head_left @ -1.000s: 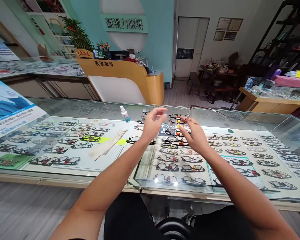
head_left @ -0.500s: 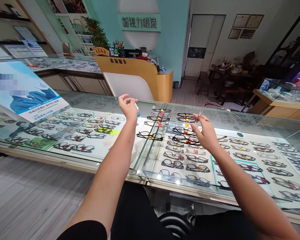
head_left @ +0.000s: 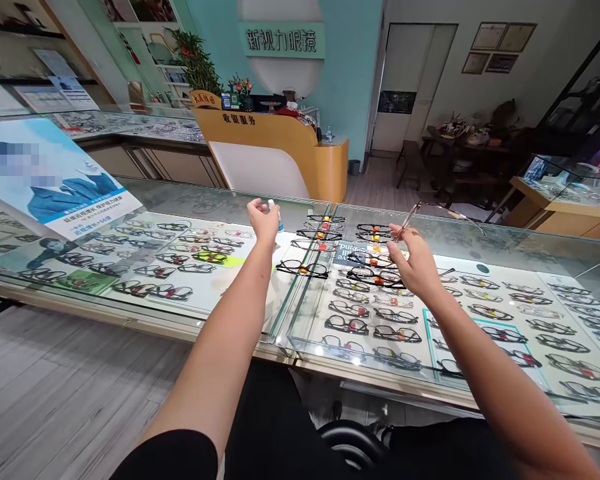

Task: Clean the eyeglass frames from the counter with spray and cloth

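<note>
My left hand (head_left: pixel 263 220) reaches forward over the glass display counter (head_left: pixel 145 200) and closes around a small white spray bottle (head_left: pixel 276 215) with a blue label that stands on the glass. My right hand (head_left: pixel 414 261) holds a thin-framed pair of glasses (head_left: pixel 433 212) by one end, raised above the counter with its temple pointing right. A black pair of glasses (head_left: pixel 303 269) lies on the glass top between my arms. Rows of frames fill the case below.
A blue poster (head_left: pixel 50 175) leans at the left of the counter. An orange reception desk (head_left: pixel 275 150) stands beyond, with a dark table and chairs (head_left: pixel 455 153) at the right rear. A black stool (head_left: pixel 347 443) shows below me.
My left hand moved from beside the right hand out to the left and closed on the spray bottle. The view shifted left. My right hand kept the glasses raised.
</note>
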`<state>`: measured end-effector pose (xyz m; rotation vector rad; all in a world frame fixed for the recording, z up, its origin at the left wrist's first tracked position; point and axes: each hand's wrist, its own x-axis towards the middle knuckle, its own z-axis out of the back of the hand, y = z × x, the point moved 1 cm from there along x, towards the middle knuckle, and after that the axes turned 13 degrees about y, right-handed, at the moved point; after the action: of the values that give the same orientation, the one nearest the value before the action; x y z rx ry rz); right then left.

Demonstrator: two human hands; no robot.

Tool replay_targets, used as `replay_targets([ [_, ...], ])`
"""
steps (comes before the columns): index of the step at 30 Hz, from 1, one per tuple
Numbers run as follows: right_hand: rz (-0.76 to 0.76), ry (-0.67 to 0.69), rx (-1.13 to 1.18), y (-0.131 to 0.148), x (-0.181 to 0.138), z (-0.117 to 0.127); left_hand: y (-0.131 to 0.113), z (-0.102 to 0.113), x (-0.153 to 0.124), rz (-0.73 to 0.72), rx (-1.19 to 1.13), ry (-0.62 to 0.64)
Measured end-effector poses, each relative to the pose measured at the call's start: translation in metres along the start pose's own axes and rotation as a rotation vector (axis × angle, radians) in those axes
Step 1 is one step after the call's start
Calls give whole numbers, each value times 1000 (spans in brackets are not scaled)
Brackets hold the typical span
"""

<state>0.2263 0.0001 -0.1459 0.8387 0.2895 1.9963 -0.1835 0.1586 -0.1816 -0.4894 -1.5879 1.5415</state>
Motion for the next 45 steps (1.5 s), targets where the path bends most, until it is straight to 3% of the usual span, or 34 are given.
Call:
replay_targets([
  [5, 10, -7, 1, 2, 0, 1, 14, -4, -1, 100, 24, 118],
  [9, 11, 7, -5, 1, 0, 1, 13, -5, -4, 115, -6, 143],
  [13, 4, 10, -20, 2, 0, 1, -1, -5, -6, 84, -116, 147],
  [17, 7, 19, -36, 3, 0, 1, -28, -9, -12, 27, -251, 243],
  [20, 6, 37, -31, 4, -1, 1, -54, -16, -27, -17, -379, 406],
  [25, -9, 78, -15, 6, -1, 1, -100, -26, -76, 36, -528, 900],
  [29, -8, 99, 5, 6, -2, 0, -123, -28, -111, 58, -549, 1152],
  [36, 28, 94, 107, 4, -3, -2, -125, -34, -127, 91, -534, 1309],
  [41, 27, 108, 134, 7, -3, -1, -126, -35, -129, 79, -491, 1288],
  [45, 41, 173, 314, 14, -3, 0, -124, -44, -137, -10, -508, 1257],
])
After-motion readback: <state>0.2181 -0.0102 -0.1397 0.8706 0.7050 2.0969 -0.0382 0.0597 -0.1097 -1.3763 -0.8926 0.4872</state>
